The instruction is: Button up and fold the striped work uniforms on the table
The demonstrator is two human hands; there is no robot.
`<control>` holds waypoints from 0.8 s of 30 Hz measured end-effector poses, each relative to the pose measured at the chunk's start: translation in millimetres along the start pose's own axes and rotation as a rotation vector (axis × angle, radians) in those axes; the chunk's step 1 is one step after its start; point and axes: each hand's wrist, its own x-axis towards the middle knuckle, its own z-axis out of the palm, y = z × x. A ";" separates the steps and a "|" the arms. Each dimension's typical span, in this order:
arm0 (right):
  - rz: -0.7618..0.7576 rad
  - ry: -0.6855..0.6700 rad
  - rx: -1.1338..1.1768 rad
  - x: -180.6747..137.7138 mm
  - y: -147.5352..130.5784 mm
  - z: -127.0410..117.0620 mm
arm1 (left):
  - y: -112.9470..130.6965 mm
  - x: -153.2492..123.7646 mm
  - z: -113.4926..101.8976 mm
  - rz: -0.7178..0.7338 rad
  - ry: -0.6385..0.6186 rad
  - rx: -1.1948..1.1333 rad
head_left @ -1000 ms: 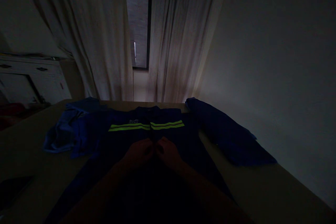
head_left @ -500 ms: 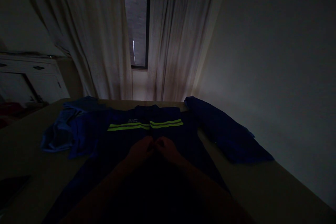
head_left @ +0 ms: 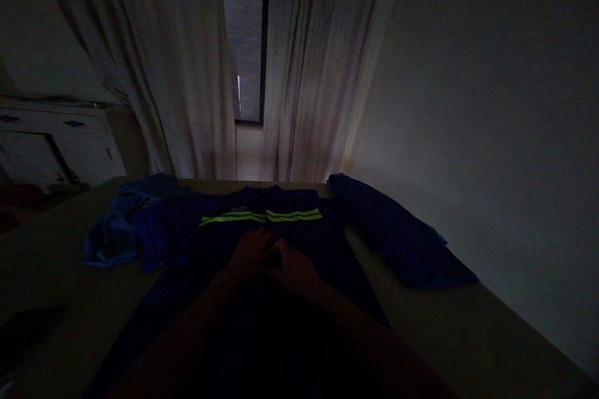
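Observation:
A dark blue work jacket with yellow-green reflective stripes lies spread out, collar at the far side. My left hand is at its front opening below the stripes, fingers bent over the cloth. Close beside it, my right hand is closed, thumb and forefinger pinched at the same front edge. Deep shadow hides what exactly sits between the fingertips. The jacket's lower part fades into darkness under my forearms.
Crumpled blue denim lies left of the jacket, and a dark blue sleeve or garment stretches out at the right. A dark flat object is at the near left. Curtains and a wall border the bed-like surface.
My left hand has shifted up a little, its fingers reaching further over the cloth. The right hand stays pinched close by. The jacket's left stripe is now slanted at its outer end.

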 end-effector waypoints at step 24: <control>0.045 0.001 0.079 -39.4 6.0 5.3 | 22.3 -62.1 -12.6 0.035 -0.092 -0.347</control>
